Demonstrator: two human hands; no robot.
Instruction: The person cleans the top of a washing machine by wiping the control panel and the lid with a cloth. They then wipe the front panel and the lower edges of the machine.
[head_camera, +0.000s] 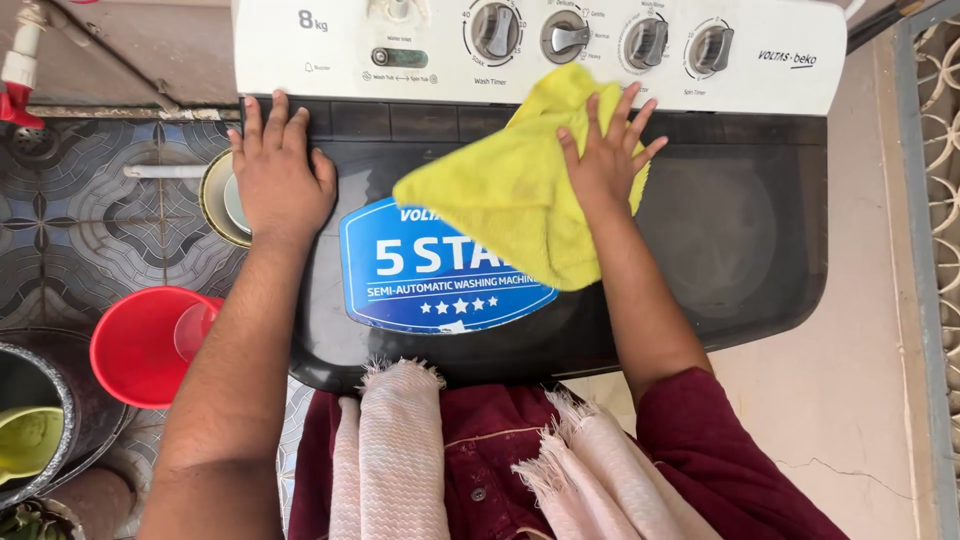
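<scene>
A semi-automatic washing machine stands in front of me, with a dark translucent lid (730, 240) and a white control panel (300, 60) carrying several round knobs. A blue sticker (400, 290) sits on the lid. My right hand (605, 160) lies flat, fingers spread, on a yellow cloth (500, 195) pressed against the lid near the panel. My left hand (278, 180) rests palm down on the lid's left end, holding nothing.
Left of the machine, on a patterned tile floor (80, 230), stand a red plastic mug (140, 345), a dark bucket (70, 400) with a green item inside, and a round metal dish (215, 200). A white pipe (165, 171) runs behind. A pale shawl (400, 450) hangs from my neck.
</scene>
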